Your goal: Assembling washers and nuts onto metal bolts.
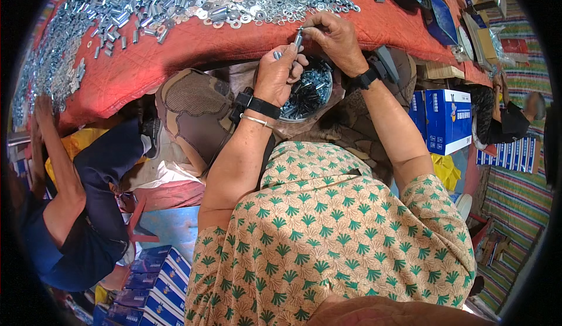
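Gripping one small thing from two sides: left hand [275,77], slim metal piece [298,39], right hand [333,38].
Well left of the hands, a co-worker [50,255] in dark blue has an arm at the counter [170,53], which is covered in red cloth; beyond the left hand, metal sleeves [120,16] and flat washers [219,11] lie heaped on it. The left hand is curled around the piece's lower end, a second metal tube [277,55] showing by its thumb. Just below the hands sits a round bowl [304,118] of loose metal parts [310,94]. The right hand pinches the piece's upper end with thumb and forefinger. Farther right stands a blue-and-white box [448,121].
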